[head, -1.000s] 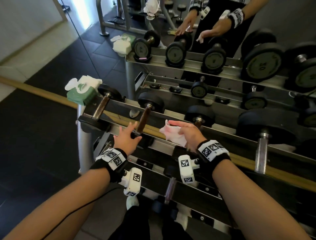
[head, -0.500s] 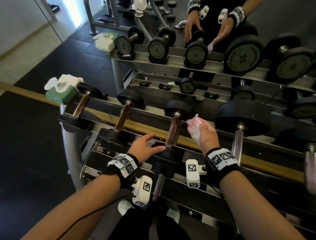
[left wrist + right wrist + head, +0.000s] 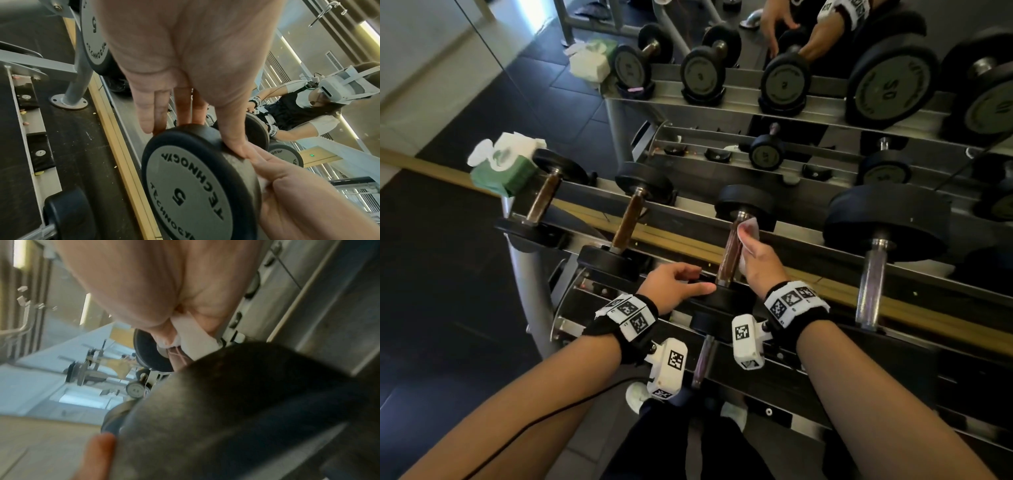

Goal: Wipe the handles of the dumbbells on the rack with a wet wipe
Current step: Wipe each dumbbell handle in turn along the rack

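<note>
The rack carries a row of black dumbbells. On the third dumbbell from the left, my right hand pinches a white wet wipe against the right side of its brown handle, near the far head. The right wrist view shows the wipe under my fingers with the handle just below. My left hand grips that dumbbell's near head. In the left wrist view its fingers reach over the rim and the thumb lies on the head marked 5.
A green wipe pack sits at the rack's left end. Two brown-handled dumbbells lie to the left, a bigger one with a chrome handle to the right. A mirror behind repeats the rack. A lower tier holds another dumbbell.
Both hands shifted right along the rack. My left hand left the second dumbbell and took the third one's near head. My right hand brought the wipe onto the third handle.
</note>
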The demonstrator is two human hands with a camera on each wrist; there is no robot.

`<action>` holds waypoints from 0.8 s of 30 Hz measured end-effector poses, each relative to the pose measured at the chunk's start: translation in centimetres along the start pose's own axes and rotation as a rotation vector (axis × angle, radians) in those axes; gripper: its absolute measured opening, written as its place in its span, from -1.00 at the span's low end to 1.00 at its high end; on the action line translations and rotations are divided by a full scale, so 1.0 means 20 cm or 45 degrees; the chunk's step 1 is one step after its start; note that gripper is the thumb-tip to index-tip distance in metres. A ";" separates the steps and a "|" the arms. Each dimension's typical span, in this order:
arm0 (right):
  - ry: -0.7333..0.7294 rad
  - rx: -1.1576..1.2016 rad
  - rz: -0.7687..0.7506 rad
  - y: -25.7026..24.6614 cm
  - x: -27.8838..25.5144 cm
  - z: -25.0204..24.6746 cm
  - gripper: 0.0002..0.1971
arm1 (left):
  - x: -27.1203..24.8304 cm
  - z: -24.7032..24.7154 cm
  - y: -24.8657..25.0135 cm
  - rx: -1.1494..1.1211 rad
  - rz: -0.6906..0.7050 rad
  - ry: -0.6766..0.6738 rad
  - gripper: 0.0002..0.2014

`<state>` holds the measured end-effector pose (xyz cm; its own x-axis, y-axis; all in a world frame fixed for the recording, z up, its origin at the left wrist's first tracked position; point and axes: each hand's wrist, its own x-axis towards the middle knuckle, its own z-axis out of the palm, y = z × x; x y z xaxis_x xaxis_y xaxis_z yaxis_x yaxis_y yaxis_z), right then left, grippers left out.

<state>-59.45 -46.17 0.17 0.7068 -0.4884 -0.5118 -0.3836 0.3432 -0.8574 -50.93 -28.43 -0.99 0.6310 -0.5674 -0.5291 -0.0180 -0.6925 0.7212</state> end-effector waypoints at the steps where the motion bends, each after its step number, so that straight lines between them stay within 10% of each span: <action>1: -0.044 0.061 0.011 0.02 -0.02 0.00 -0.56 | 0.00 0.00 -0.01 -0.003 0.006 0.011 -0.41; 4: -0.145 0.096 0.183 0.11 -0.07 -0.03 -0.37 | 0.00 0.01 -0.01 0.004 0.017 0.006 -0.51; 8: -0.358 0.252 0.279 0.07 -0.08 -0.10 -0.62 | 0.01 0.00 -0.03 -0.025 0.008 -0.017 -0.48; 11: -0.111 0.347 0.102 -0.06 0.00 -0.13 -0.85 | 0.01 0.01 -0.04 -0.027 0.014 -0.013 -0.44; 17: 0.014 -0.062 0.055 -0.05 0.00 -0.07 -0.64 | -0.01 0.02 -0.03 -0.062 -0.004 0.016 -0.45; 24: -0.202 -0.205 0.218 0.11 -0.16 -0.08 -0.69 | 0.00 0.00 0.01 -0.091 0.004 -0.031 -0.46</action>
<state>-63.50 -45.20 -0.09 0.7031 -0.2980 -0.6457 -0.5860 0.2715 -0.7634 -51.02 -28.47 -0.90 0.6123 -0.5804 -0.5370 0.0365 -0.6576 0.7524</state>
